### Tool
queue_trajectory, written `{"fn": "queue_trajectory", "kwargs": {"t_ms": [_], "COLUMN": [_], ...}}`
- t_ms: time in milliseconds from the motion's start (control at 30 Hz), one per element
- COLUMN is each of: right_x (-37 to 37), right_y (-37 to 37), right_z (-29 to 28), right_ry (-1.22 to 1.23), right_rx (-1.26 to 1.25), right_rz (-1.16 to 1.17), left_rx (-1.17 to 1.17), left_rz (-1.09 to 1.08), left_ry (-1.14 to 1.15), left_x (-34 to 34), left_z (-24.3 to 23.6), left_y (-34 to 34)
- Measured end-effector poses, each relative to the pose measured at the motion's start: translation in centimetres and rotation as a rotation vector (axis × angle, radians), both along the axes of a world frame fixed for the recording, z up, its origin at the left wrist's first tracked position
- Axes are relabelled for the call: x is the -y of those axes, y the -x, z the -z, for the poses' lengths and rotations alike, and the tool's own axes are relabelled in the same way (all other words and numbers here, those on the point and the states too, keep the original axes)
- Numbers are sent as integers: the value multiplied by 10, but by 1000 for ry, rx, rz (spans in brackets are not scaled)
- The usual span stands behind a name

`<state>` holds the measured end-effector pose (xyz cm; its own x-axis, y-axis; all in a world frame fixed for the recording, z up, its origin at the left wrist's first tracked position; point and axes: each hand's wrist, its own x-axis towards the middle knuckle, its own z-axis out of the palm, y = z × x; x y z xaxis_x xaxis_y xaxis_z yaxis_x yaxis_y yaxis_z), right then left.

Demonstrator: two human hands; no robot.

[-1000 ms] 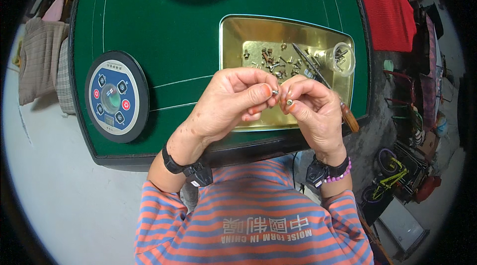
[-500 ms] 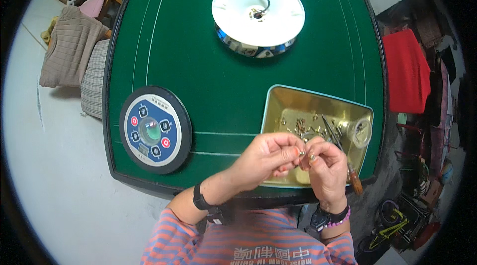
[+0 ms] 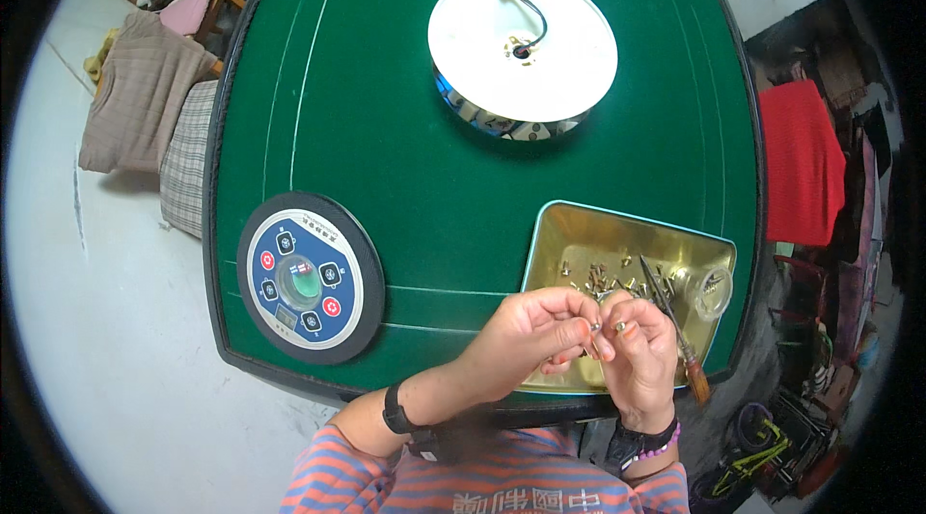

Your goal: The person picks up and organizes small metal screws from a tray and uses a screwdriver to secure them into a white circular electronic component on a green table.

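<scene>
My left hand (image 3: 540, 336) is closed in a pinch, a small shiny metal screw (image 3: 595, 327) showing at its fingertips. Right beside it, my right hand (image 3: 639, 350) pinches another small brass-coloured screw (image 3: 620, 327) between thumb and finger. Only the round ends of both pieces show; the fingers cover the rest. Both hands are held over the near part of a gold-coloured rectangular tin (image 3: 564, 225). Inside it lie several loose screws (image 3: 600, 277), partly hidden by my hands. A small clear cup (image 3: 713, 294) lies in the tin's right end.
A thin-shafted tool with a brown handle (image 3: 696, 382) leans across the tin's right rim. A round control panel (image 3: 359, 321) lies at the left of the green table (image 3: 405, 196). Farther back stands a white drum-shaped unit (image 3: 569, 22) with a cable. Chairs flank the table.
The whole view has shifted slightly, so the table and tin sit lower in the picture. Both hands stay together over the tin, still pinching the small pieces, with slight finger movement.
</scene>
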<state>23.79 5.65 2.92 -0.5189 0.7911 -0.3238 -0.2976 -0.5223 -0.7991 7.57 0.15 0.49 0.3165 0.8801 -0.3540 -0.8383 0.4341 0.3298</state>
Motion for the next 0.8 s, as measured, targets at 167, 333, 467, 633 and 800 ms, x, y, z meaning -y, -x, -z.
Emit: {"fn": "queue_trajectory", "kwargs": {"t_ms": [167,333,467,633,800], "right_x": [-2,2,9,15,17], "right_y": [12,-2,-9,-11,-13], "right_z": [-11,-5,-5,-5,-3], "right_ry": [166,212,199,178,177], "right_rx": [-83,-167,-159,-155,-193], "right_rz": [-29,-7,22,20,10], "left_rx": [-149,-53,-46,-68,-72], "left_rz": [-78,-71,-41,-36,-33], "left_ry": [21,-49,-53,-102,-111], "left_x": [3,-2,-1,3,5], "left_z": [-6,-1,-1,-2,-1], "left_y": [6,0,-3,-5,-6]}}
